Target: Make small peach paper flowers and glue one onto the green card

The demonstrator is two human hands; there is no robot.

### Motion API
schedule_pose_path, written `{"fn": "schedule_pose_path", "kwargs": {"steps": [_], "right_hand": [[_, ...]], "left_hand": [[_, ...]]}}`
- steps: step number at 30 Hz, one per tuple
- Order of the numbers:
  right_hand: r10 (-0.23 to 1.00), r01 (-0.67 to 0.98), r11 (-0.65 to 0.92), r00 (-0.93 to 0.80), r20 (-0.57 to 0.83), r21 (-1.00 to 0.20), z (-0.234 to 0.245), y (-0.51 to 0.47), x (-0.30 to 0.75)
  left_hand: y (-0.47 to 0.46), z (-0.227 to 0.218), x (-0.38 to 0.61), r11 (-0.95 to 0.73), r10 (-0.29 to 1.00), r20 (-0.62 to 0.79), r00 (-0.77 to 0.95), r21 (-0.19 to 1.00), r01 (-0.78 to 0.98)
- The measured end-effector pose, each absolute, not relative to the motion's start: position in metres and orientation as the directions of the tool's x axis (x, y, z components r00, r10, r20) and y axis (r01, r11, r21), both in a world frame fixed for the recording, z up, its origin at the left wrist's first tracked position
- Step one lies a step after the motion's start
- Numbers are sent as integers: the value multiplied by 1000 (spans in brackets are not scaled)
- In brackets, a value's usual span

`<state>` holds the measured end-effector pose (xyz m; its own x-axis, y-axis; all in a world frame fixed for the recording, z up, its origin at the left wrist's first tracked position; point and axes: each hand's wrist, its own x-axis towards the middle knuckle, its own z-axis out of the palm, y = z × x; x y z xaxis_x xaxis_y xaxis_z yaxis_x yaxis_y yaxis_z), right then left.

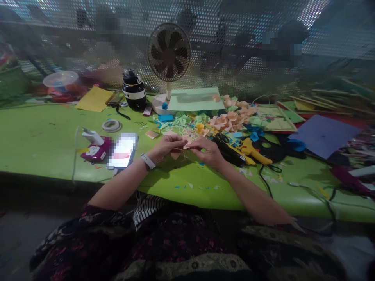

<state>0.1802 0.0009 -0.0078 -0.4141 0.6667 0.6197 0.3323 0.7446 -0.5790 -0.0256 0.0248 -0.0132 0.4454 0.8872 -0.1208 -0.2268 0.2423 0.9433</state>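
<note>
Both hands meet over the green table (164, 183), near its front edge. Between them is a small piece of peach paper (187, 141). My left hand (168, 147), with a pale band on its wrist, pinches the paper's left side. My right hand (208, 150) is closed with thumb and forefinger together at its right side. Below the left fingers another bit of peach paper shows in part. Just beyond the hands spreads a heap of cut green paper pieces (181, 123), and peach paper shapes (234, 117) are piled behind to the right.
A yellow glue gun (254, 152) and a black tool (230, 151) lie right of my hands. A phone (123, 151), a tape roll (111, 125) and a purple pouch-like item (96, 150) are at left. Behind stand a fan (169, 52) and a black jar (134, 91).
</note>
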Motion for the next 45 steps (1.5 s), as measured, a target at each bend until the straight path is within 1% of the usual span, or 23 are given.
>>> {"fn": "schedule_pose_path", "kwargs": {"steps": [3,10,13,18,23,29,34,40,45], "right_hand": [[650,335,760,-414,637,-557,-9,1,180],[591,328,806,-430,682,-492,-14,5,182],[603,343,798,-431,672,-495,-15,5,183],[603,357,797,-425,675,-488,-16,5,183],[627,380,779,-429,651,-500,-15,4,184],[637,391,767,-374,674,-508,-17,3,181],[705,409,699,-250,664,-587,-20,2,175],[800,379,580,-95,593,-721,-18,0,171],[851,375,506,-69,521,-777,-16,1,171]], "left_hand": [[26,-16,-25,220,893,-104,437,949,-224],[24,-13,-22,255,894,-147,424,944,-210],[24,-14,-22,267,895,-158,417,939,-218],[24,-16,-21,219,906,-109,409,948,-231],[24,-17,-22,236,896,-126,426,947,-217],[24,-18,-20,150,918,-46,393,960,-238],[24,-21,-18,112,918,-7,396,964,-243],[22,-20,-20,97,879,35,475,963,-250],[20,-18,-21,97,873,25,487,970,-224]]}}
